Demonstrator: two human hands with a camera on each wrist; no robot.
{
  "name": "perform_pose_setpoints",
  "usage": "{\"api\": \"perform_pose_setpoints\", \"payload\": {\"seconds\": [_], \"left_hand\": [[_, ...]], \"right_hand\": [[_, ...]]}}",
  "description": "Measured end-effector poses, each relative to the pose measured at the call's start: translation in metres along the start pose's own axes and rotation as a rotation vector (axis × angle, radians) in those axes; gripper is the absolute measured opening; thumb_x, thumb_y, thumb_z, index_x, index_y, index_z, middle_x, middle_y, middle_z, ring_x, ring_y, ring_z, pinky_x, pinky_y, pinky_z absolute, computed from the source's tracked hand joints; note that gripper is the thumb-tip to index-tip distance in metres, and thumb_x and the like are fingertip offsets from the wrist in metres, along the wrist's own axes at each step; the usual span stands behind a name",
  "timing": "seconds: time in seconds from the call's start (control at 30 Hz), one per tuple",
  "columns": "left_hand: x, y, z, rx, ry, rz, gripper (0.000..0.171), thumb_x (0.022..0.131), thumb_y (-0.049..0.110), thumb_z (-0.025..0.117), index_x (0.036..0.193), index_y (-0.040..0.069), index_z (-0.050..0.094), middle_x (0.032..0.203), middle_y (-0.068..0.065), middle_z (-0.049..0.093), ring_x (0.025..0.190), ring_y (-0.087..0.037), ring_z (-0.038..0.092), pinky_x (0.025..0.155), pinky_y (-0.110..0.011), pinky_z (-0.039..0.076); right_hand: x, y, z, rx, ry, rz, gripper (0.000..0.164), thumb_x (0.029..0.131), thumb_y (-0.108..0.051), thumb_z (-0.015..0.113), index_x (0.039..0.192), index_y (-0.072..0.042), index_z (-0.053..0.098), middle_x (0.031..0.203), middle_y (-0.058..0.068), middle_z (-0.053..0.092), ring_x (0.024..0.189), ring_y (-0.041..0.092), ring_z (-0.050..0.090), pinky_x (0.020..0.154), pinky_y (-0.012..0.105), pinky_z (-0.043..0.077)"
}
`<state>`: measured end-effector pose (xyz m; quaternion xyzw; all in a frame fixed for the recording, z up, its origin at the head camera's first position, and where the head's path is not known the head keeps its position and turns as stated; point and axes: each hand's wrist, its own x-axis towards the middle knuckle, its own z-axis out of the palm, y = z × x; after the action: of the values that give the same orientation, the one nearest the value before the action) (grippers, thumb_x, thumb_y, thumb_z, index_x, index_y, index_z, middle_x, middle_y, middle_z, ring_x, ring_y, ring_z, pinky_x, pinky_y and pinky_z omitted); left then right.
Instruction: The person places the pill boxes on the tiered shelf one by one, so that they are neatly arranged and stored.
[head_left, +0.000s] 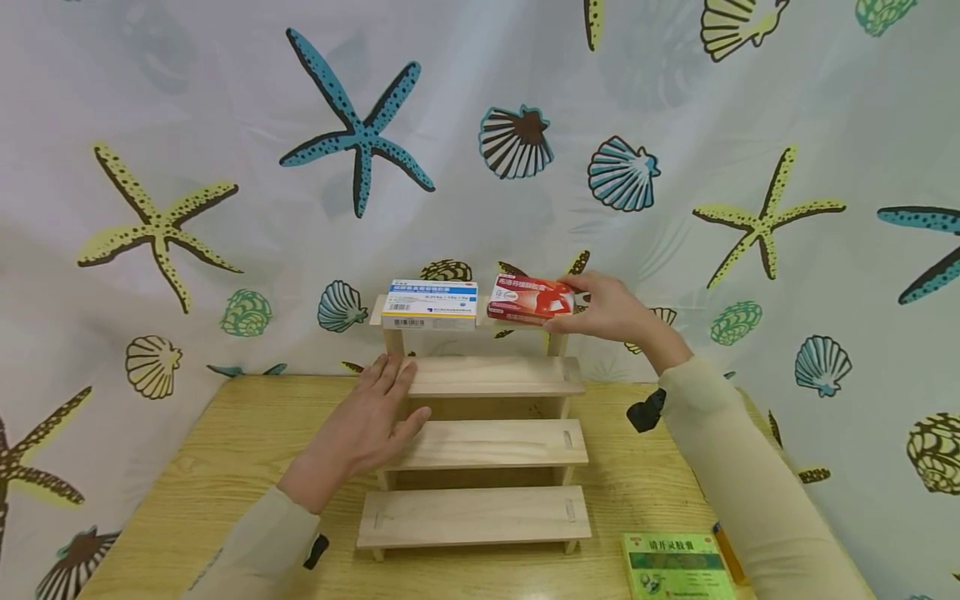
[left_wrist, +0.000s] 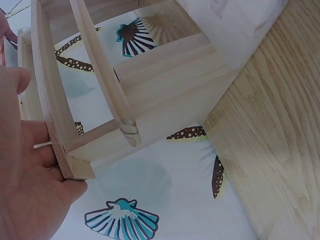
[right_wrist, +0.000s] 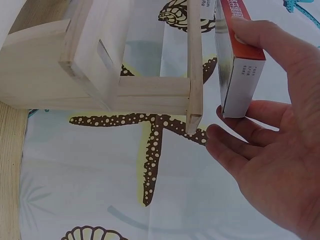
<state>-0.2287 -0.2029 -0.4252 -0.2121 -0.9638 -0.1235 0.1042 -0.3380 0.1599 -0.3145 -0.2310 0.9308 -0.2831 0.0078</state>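
Note:
My right hand [head_left: 611, 308] pinches the right end of a red medicine box [head_left: 528, 298], thumb on one side and fingers on the other. In the right wrist view the box [right_wrist: 240, 75] stands slightly apart from the top board's edge. To its left, a white-and-blue medicine box [head_left: 430, 304] lies on the top tier of a stepped wooden stand [head_left: 491, 377]. My left hand [head_left: 371, 417] rests on the left end of the tier below, fingers extended. From the left wrist, the board end [left_wrist: 75, 167] hides part of those fingers.
A green medicine box [head_left: 678, 567] lies on the wooden table [head_left: 247, 467] at the front right, by my right sleeve. An orange-and-blue item [head_left: 731, 554] is partly behind that sleeve. A patterned cloth [head_left: 465, 67] hangs behind the stand.

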Motion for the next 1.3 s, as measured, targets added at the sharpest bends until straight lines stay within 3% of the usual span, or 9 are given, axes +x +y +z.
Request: {"api": "perform_pose_setpoints", "payload": {"seconds": [0.5,0.9,1.3], "left_hand": [[0.0,-0.001,0.001,0.005,-0.006,-0.007,0.077,0.109,0.048,0.05,0.162,-0.005,0.033,0.168,-0.032,0.029,0.159,-0.05,0.024,0.129,-0.06,0.027],[0.001,-0.001,0.002,0.001,-0.004,-0.006,0.077,0.109,0.048,0.05,0.162,-0.005,0.032,0.168,-0.032,0.028,0.159,-0.05,0.024,0.13,-0.06,0.026],[0.0,0.0,0.001,0.013,-0.004,-0.012,0.078,0.109,0.049,0.049,0.163,-0.004,0.032,0.169,-0.031,0.028,0.159,-0.05,0.025,0.13,-0.059,0.026]], "right_hand": [[0.013,0.001,0.007,-0.031,-0.03,-0.006,0.082,0.086,-0.041,0.08,0.154,-0.006,0.052,0.146,0.019,0.055,0.12,0.032,0.053,0.1,0.047,0.052],[0.018,0.003,0.012,0.034,-0.057,0.049,0.085,0.085,-0.037,0.08,0.157,-0.007,0.048,0.152,0.018,0.051,0.128,0.032,0.05,0.107,0.05,0.05],[0.02,0.006,0.014,0.087,-0.066,-0.009,0.086,0.088,-0.032,0.077,0.161,-0.004,0.041,0.154,0.019,0.051,0.128,0.034,0.051,0.106,0.051,0.051]]}}
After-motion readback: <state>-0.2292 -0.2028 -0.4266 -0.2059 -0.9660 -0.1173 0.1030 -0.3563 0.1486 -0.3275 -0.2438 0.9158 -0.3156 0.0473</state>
